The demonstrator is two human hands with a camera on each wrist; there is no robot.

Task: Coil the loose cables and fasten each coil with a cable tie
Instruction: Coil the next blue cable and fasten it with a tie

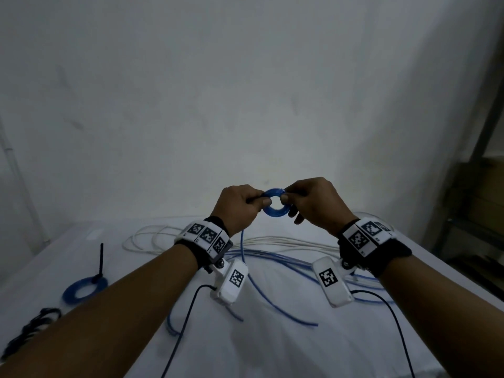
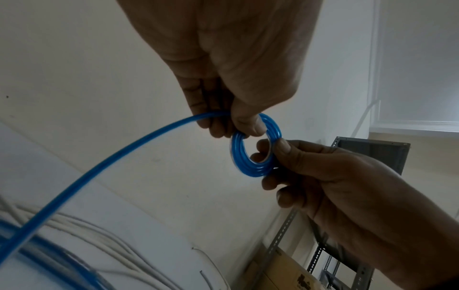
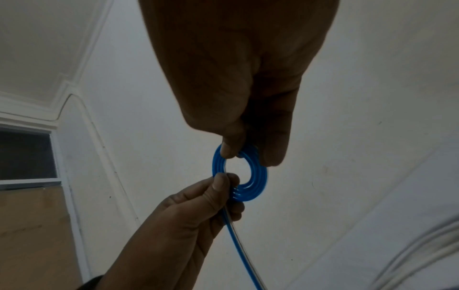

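A small tight blue cable coil (image 1: 276, 202) is held up in the air above the table between both hands. My left hand (image 1: 238, 204) pinches its left side, with the loose blue strand (image 1: 242, 242) running down from there to the table. My right hand (image 1: 308, 200) pinches the coil's right side with thumb and fingers. The left wrist view shows the blue cable coil (image 2: 255, 145) gripped by the left thumb above and the right-hand fingers (image 2: 280, 147) at its right. In the right wrist view the blue cable coil (image 3: 239, 174) sits between both thumbs.
Loose blue cables (image 1: 275, 271) and white cables (image 1: 163, 238) lie spread on the white table (image 1: 272, 345). A finished blue coil (image 1: 84, 290) with a black cable tie (image 1: 101, 261) standing up lies at the left. A black bundle (image 1: 32, 327) sits at the near left. A metal shelf (image 1: 477, 186) stands right.
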